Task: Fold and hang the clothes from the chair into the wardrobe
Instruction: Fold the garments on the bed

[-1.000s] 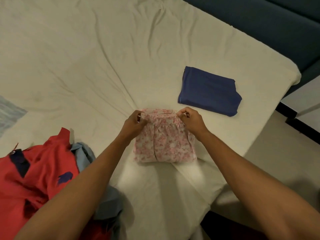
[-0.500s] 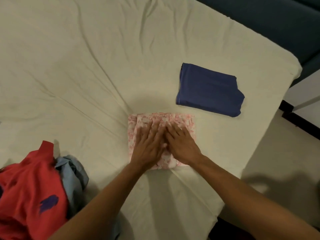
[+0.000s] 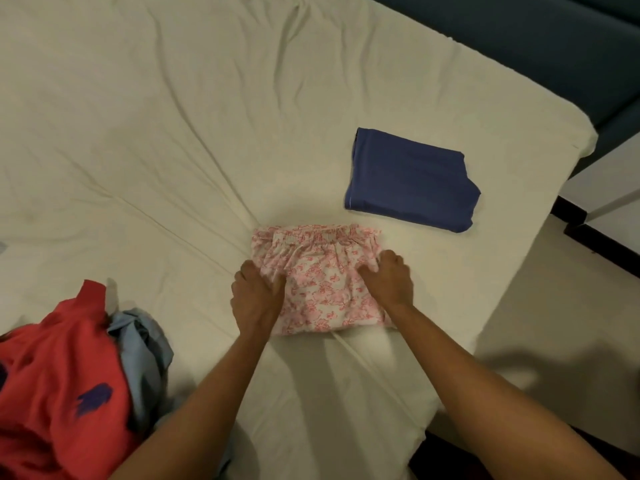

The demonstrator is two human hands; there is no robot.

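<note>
The floral shorts [image 3: 320, 278] lie folded on the bed sheet [image 3: 173, 133], our left hand [image 3: 254, 296] and right hand [image 3: 389, 280] gripping their sides; lifting unevenly, we judge, could spill the fold near the blue garment [image 3: 408, 178]

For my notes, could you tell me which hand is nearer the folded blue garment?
Right. The right hand is just below the folded blue garment; the left hand lies farther left.
</note>
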